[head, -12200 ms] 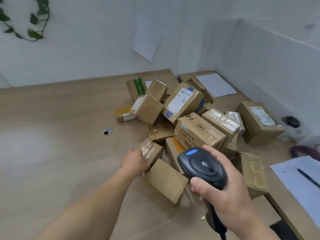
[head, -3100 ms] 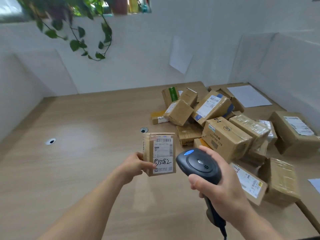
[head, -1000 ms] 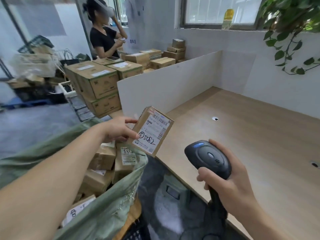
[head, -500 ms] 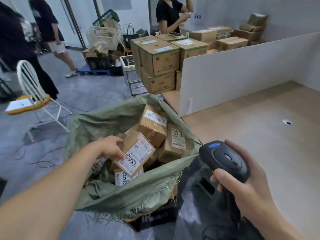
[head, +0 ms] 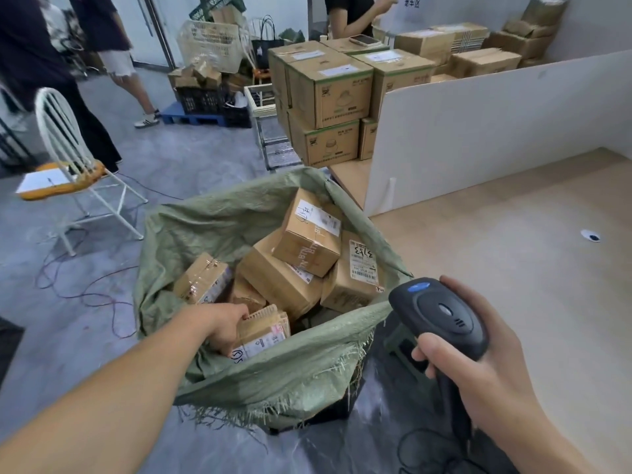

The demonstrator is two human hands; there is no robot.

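Your left hand (head: pixel 224 328) is down inside the sack (head: pixel 290 374), just behind its near rim, with the fingers wrapped round the left edge of the small parcel (head: pixel 263 331). The parcel lies low in the sack with its label face up and handwritten digits showing at the near corner. It rests against the other parcels (head: pixel 307 241) piled toward the sack's far side.

Your right hand (head: pixel 478 367) is closed round the grip of the scanner (head: pixel 439 314), which is held just off the sack's right rim, head up and aimed at nothing in particular. The worktop (head: pixel 513 254) runs along the sack's right side.

I judge the parcel to be light and stiff: it is a small cardboard box with taped seams, and one hand carries it easily. The tape may be a bit slick, so hold it across the short edges, with the thumb on one face and the fingers on the other, rather than pinching a taped corner. Nothing marks it as fragile, but I cannot tell what is inside. To be safe, let it go low among the parcels in the sack rather than tossing it.
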